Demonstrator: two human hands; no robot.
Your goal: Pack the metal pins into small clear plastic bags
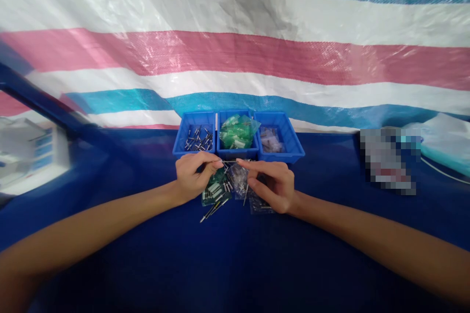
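L fingers point(208, 159) pinch 1 thin rod point(229, 162) | R fingers point(261, 167) at tip, grip unclr | 3 bins point(238, 153)

Left hand point(194, 176) pinched (right forefinger point(262, 167) outstretched)

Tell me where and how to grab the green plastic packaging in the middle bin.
Pinch the loose right edge of the green plastic packaging, probably best from above: that edge seems to overhang the rim of the middle bin. The left bin and right bin crowd its sides; the left hand and right hand are in front.
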